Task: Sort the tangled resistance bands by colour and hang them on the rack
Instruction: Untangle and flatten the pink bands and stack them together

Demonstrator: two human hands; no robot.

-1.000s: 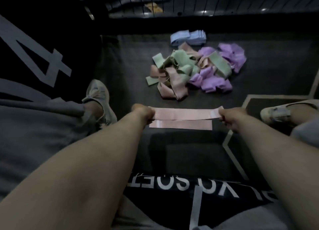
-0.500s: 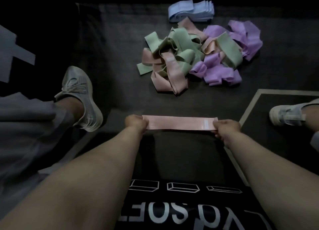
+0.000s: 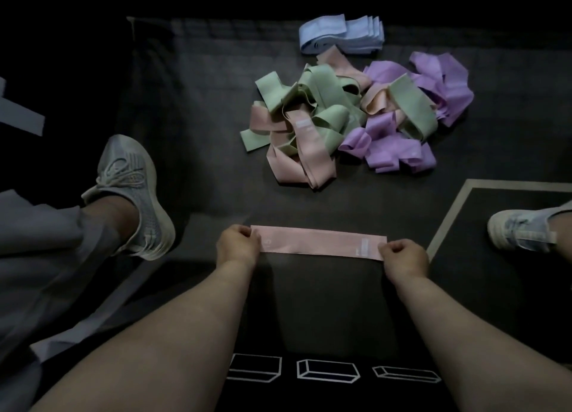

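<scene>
One pink band (image 3: pixel 322 241) is stretched straight between my hands, low over the dark mat (image 3: pixel 192 102) just in front of me. I cannot tell whether it touches the mat. My left hand (image 3: pixel 236 246) pinches its left end and my right hand (image 3: pixel 402 257) pinches its right end. Both hands have curled fingers and are held well apart by the band's length. The band looks flat and smooth, a doubled loop with a pale label near the right end and a faint mark near the left.

By my judgement the sorting is somewhere between early and midway. Only the blue bands (image 3: pixel 340 34) look finished, folded into a neat stack at the far edge of the mat. Just this side of them, the tangled pile (image 3: pixel 349 117) holds most of the work. In it, green bands (image 3: pixel 325 93), purple bands (image 3: pixel 439 80) and further pink bands (image 3: pixel 291 167) loop through each other, with a peach-toned strip or two in the middle. No rack is in view and nothing appears hung yet, so all the hanging is left.
</scene>
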